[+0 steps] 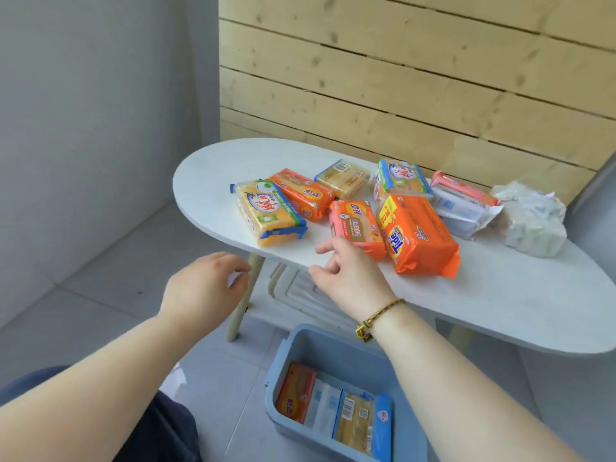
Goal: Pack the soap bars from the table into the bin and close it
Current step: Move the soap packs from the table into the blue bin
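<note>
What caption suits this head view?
Both empty hands, right hand leading, reach toward soap packs on the table; bin open below.

You see the soap bars (420,236) sealed in glossy plastic film, partly clear, that creases and catches the light. The table (500,295) presents a matt, smooth pale top on a light wooden leg (245,298), and the bin (301,341) is smooth blue plastic with a dull sheen. Behind, the wall panel (416,78) is bare, knotty wooden planking; the floor (110,261) is smooth tile.

Non-task stuff: crumpled plastic wrapper (530,221) at my counter's far right end — wood slat wall (416,78) behind, grey tile floor (110,288).
</note>
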The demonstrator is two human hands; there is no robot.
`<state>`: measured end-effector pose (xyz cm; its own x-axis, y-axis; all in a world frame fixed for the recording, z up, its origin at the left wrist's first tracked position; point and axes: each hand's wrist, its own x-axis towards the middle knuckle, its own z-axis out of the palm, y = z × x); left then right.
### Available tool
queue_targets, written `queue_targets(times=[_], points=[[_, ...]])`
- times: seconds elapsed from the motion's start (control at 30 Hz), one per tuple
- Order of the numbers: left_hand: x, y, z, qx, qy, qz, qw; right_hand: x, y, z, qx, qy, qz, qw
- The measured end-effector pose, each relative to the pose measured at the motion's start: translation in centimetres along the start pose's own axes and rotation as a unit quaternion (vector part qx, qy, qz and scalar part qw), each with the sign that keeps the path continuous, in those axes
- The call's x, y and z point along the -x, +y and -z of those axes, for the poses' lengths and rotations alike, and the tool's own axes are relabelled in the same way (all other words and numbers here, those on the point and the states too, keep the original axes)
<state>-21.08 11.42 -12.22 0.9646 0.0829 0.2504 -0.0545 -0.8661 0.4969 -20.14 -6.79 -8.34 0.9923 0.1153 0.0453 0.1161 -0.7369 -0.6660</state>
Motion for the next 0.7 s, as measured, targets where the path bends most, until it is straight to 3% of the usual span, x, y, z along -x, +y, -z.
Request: queue_targets(times=[0.1, 0.3, 0.4, 0.5, 0.7], points=[[-0.8, -0.4, 0.7, 0.057, 0.087, 0.025, 0.994, -2.1, -2.9, -0.4, 0.024, 0.053, 0.025, 0.998], [-2.1, -1.6, -1.0, -0.035, -0.055, -0.016, 0.998, -7.1, -6.2, -3.5, 0.067, 0.025, -0.019, 0.997], [-2.0, -1.8, -1.4, -0.024, -0.079, -0.021, 0.996, -8.9, -6.5, -4.5, 0.047, 0.009, -0.076, 0.996], [-2.3, -2.4, -1.2, -0.011, -0.094, -0.03, 0.995, -10.1, -6.5, -4.8, 0.105, -0.023, -0.131, 0.986], [-2.4, -3.2, -0.7, 0.013, -0.115, -0.049, 0.992, -9.7, -6.1, -5.2, 0.137, 0.013, -0.109, 0.984]])
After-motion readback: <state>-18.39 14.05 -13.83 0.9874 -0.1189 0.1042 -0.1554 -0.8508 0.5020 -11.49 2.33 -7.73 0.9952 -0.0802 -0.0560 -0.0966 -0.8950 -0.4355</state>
